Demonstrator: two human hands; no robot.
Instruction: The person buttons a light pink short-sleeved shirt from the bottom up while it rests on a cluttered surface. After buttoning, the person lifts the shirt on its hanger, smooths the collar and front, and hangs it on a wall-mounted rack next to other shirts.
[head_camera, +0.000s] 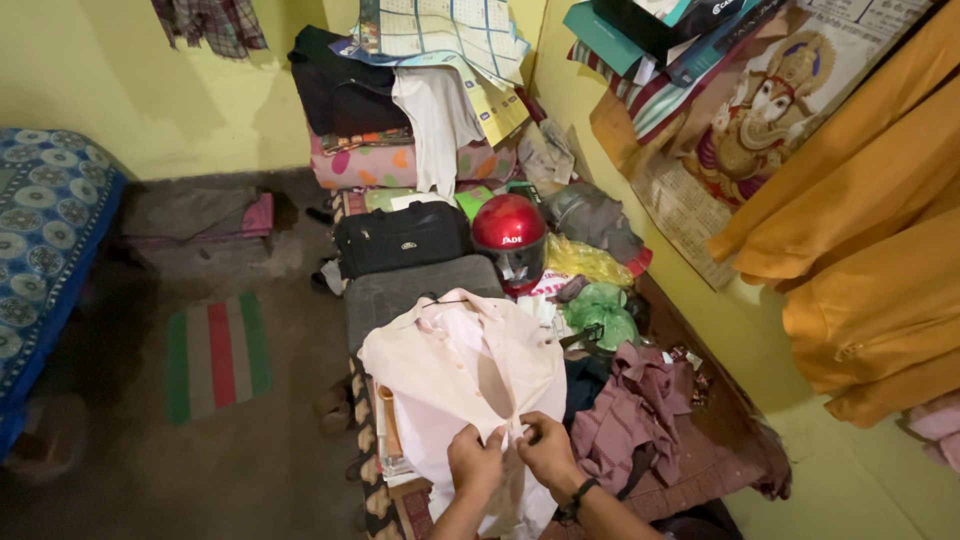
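A pale pink collared shirt (462, 375) is lying spread face-up across a grey cushion (400, 290), collar pointing away, front placket partly gaping open, its lower front edges being pinched together near the hem.

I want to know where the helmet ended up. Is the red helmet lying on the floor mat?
No. The red helmet sits on the pile beside the black bag, well away from the striped floor mat.
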